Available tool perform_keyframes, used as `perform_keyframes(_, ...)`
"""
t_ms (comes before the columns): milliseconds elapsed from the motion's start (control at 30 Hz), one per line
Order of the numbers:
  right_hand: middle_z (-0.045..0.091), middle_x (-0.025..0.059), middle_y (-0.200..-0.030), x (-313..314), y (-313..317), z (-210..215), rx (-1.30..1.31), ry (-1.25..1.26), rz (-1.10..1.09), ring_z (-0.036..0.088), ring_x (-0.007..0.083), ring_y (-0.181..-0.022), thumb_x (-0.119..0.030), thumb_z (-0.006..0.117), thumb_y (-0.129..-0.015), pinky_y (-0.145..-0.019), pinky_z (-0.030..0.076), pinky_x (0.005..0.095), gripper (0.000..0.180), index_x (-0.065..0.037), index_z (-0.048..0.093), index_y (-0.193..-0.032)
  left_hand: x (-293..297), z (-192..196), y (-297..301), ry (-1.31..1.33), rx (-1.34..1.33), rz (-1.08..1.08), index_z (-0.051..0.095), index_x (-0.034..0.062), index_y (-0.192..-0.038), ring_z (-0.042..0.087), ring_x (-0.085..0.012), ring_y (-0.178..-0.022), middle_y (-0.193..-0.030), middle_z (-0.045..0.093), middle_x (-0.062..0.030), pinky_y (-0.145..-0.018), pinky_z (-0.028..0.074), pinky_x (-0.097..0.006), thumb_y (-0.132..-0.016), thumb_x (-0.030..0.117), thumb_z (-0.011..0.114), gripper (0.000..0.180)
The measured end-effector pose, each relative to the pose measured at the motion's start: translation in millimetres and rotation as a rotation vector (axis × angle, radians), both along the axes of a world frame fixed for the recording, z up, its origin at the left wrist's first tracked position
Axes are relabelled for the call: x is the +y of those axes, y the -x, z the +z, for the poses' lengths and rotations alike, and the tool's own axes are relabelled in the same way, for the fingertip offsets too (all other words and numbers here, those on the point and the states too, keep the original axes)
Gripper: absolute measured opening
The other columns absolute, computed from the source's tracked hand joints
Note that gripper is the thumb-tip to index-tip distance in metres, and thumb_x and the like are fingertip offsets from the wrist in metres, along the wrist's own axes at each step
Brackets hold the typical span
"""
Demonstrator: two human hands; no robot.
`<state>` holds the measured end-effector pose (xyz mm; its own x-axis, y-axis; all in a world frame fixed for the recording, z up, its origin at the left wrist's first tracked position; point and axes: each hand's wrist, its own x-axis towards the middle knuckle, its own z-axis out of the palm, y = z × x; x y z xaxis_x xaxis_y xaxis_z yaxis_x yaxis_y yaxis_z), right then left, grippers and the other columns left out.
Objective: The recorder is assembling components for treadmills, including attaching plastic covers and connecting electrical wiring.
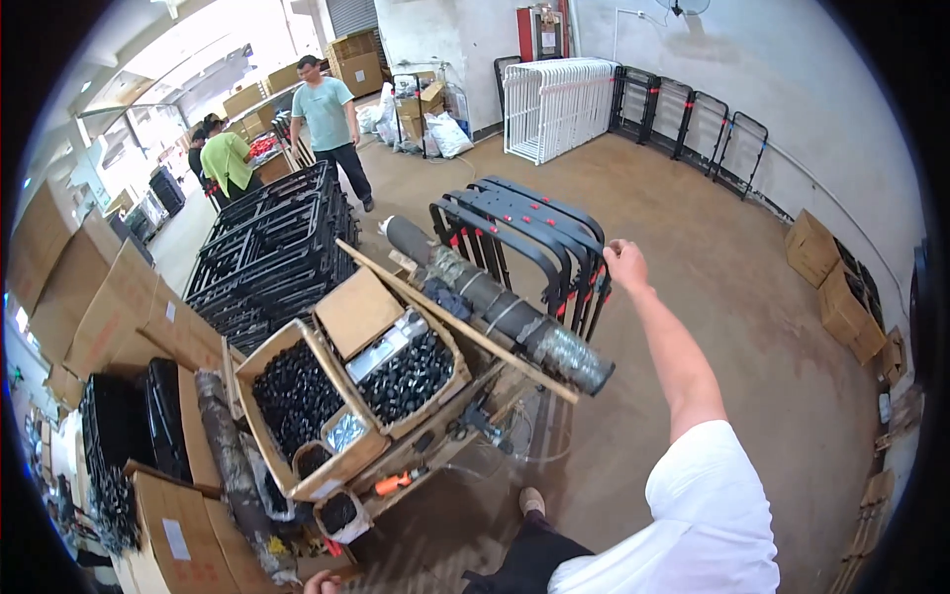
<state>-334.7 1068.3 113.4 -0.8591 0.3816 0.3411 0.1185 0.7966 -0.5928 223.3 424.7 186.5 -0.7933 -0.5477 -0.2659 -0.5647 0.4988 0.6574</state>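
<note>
**A:** Right hand point(625, 263) is out at full stretch, and its grip is curled onto the top rail of the black metal frames point(534, 238) standing upright in a row. Fingers wrapped over the end frame, by the look of it.

**B:** And those frames sit just behind the worktop point(465, 396), red tags showing on their bars?

**A:** Yes. Lying tilted across the worktop, just beside the frames, is a long grey wrapped roll point(505, 312), with a thin wooden strip point(455, 322) alongside it.

**B:** The left hand point(322, 584)?

**A:** Only a sliver shows at the bottom edge; can't tell whether its grip is spread or closed.

**B:** Further out?

**A:** Open cardboard boxes of small black parts point(297, 396), an orange-handled tool point(393, 484) below them, more black frames stacked flat point(267, 257) behind. Two people point(327, 114) stand well apart in the far corner, white racks point(554, 104) against the wall.
</note>
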Motion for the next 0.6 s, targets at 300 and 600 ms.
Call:
perform_keyframes(300, 0.071, 0.0226, -0.129, 76, 163, -43, -0.265, 0.278, 0.185, 0.067, 0.0333, -0.123, -0.047, 0.065, -0.099, -0.109, 0.049, 0.0433, 0.060, -0.001, 0.066, -0.137, 50, -32, 124, 0.116, -0.266, -0.181, 0.064, 0.0062, -0.143, 0.065, -0.0333, -0.125, -0.137, 0.069, -0.0145, -0.104, 0.052, -0.045, -0.113, 0.035, 0.054, 0.043)
perform_keyframes(600, 0.072, 0.0171, -0.093, 147, 169, -32, -0.100, 0.238, 0.252, 0.067, 0.0271, -0.090, -0.043, 0.069, -0.099, -0.084, 0.052, 0.0434, 0.043, -0.001, 0.068, -0.106, 153, -65, 288, 0.000, 0.010, -0.291, 0.075, -0.0030, -0.111, 0.072, -0.0196, -0.092, -0.100, 0.078, -0.0124, -0.086, 0.057, -0.033, -0.105, 0.022, 0.060, 0.030)
